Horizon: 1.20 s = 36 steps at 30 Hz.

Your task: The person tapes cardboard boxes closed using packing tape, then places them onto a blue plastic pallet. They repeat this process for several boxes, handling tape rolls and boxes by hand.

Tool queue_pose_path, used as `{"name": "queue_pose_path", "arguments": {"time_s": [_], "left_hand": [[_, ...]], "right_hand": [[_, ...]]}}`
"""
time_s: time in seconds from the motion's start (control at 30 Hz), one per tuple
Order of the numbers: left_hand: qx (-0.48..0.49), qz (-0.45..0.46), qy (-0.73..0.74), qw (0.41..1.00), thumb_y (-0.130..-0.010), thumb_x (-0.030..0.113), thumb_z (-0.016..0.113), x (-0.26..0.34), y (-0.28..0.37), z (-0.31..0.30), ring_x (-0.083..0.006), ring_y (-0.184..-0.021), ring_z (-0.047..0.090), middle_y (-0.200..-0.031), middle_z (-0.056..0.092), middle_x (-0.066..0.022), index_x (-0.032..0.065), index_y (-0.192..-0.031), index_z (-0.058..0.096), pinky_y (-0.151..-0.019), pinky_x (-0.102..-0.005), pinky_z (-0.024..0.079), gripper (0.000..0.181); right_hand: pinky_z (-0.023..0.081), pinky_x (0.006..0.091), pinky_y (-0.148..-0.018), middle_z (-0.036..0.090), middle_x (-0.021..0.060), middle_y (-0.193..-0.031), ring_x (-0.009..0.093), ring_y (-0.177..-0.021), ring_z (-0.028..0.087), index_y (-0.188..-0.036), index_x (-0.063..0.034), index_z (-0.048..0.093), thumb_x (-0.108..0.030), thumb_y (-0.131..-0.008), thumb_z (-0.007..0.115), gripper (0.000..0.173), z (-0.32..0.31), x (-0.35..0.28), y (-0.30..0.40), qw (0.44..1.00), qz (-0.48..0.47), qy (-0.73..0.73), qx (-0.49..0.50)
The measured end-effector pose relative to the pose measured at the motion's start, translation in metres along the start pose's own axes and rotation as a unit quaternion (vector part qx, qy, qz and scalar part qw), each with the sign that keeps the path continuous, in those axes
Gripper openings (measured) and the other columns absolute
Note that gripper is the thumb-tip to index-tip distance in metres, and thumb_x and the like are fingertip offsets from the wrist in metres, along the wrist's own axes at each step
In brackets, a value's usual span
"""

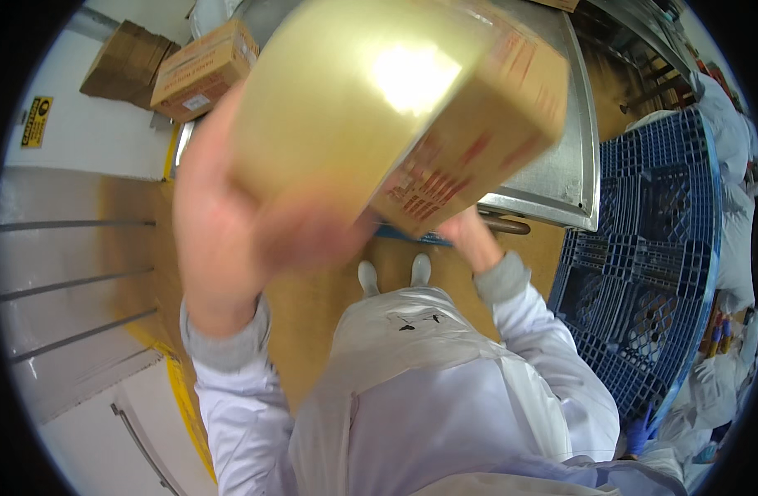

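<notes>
Close to the camera, my left hand (pixel 292 229) grips a large, shiny yellowish roll (pixel 329 105) that looks like clear packing tape. Both the hand and roll are blurred. Right behind the roll is a cardboard box (pixel 472 155) with red printing, partly covered by it. My right hand (pixel 463 232) holds the box at its lower near edge, its fingers mostly hidden. Below the box lies a metal table (pixel 559 180); whether the box rests on it I cannot tell.
A second printed carton (pixel 199 74) and a brown cardboard piece (pixel 125 65) sit at the upper left. Blue plastic pallets (pixel 639 266) stand on the right, with white bags (pixel 735 242) beyond. A purple-gloved hand (pixel 636 434) shows at the lower right.
</notes>
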State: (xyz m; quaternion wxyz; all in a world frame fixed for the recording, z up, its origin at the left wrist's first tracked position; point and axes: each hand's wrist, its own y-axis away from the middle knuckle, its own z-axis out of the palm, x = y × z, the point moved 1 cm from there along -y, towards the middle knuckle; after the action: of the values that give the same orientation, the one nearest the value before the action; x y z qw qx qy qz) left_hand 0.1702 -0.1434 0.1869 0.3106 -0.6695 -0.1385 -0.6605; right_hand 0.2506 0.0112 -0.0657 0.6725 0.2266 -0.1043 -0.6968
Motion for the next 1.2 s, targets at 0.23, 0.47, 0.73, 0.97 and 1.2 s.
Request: {"name": "queue_pose_path", "arguments": {"time_s": [0.23,0.47,0.73,0.97,1.2], "left_hand": [[0.159,0.060,-0.096,0.981,-0.082,0.043,0.068,-0.191,-0.053,0.016,-0.0106,-0.066,0.060,-0.078,0.063,-0.0062,0.0003,-0.088,0.064,-0.057,-0.0261,0.049,0.044],[-0.063,-0.234,-0.200,0.949,-0.089,0.039,0.060,-0.088,0.073,0.012,-0.0090,-0.080,0.058,-0.095,0.065,-0.0055,-0.0021,-0.107,0.061,-0.073,-0.0244,0.047,0.045],[0.137,-0.271,-0.388,0.870,-0.078,0.050,0.069,-0.211,0.393,-0.046,-0.0179,-0.067,0.061,-0.072,0.064,-0.0144,0.0015,-0.085,0.064,-0.064,-0.0346,0.048,0.049],[0.033,-0.189,-0.043,0.981,-0.085,0.019,0.066,-0.220,0.399,-0.039,-0.0157,-0.086,0.060,-0.104,0.061,-0.0064,0.0067,-0.120,0.049,-0.073,-0.0302,0.050,0.040],[-0.090,-0.304,0.119,0.941,-0.089,0.018,0.061,-0.164,0.419,-0.045,-0.0138,-0.093,0.057,-0.111,0.058,-0.0050,0.0077,-0.123,0.050,-0.082,-0.0283,0.047,0.037]], "right_hand": [[0.041,0.0471,-0.098,0.034,0.0203,-0.140,0.032,-0.122,0.043,-0.129,-0.0052,0.045,-0.042,-0.081,0.066,0.064,-0.058,0.085,0.120,0.729,-0.367,0.572,0.084],[0.026,0.0567,-0.105,0.031,0.0104,-0.142,0.045,-0.129,0.021,-0.119,-0.0233,0.055,-0.047,-0.055,0.083,0.074,-0.045,0.118,0.139,0.367,-0.493,0.787,0.054],[0.022,0.0555,-0.106,0.035,0.0118,-0.139,0.040,-0.129,0.024,-0.113,-0.0191,0.059,-0.046,-0.055,0.082,0.067,-0.048,0.198,0.211,0.356,-0.535,0.765,0.033],[0.022,0.0571,-0.103,0.042,0.0136,-0.136,0.037,-0.129,0.031,-0.112,-0.0187,0.059,-0.034,-0.063,0.078,0.055,-0.034,0.199,0.228,0.363,-0.555,0.748,0.009],[0.019,0.0654,-0.099,0.046,-0.0099,-0.136,0.020,-0.123,0.042,-0.117,-0.0406,0.058,-0.019,-0.077,0.062,0.047,-0.039,0.256,0.206,0.094,-0.602,0.792,0.033]]}}
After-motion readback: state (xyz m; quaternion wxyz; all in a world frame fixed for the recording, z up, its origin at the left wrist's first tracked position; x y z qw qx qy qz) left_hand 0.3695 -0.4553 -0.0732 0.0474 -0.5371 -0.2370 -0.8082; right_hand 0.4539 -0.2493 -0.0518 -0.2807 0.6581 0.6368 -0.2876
